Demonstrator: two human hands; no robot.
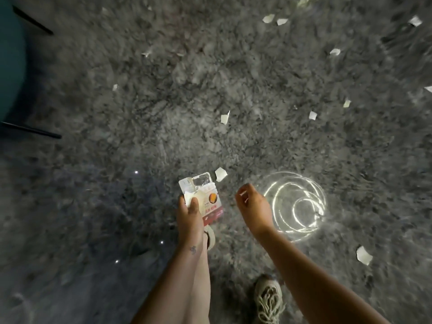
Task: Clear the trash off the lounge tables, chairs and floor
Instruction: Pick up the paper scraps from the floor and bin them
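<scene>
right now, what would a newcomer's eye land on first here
The bright light rings glowing on the grey carpet, just right of the right hand. Next, the white paper scraps strewn across the carpet, mostly toward the top and right. Then the torn packet that the left hand holds at centre bottom.

white paper scraps [225, 118], mottled grey carpet [187, 78]
</scene>
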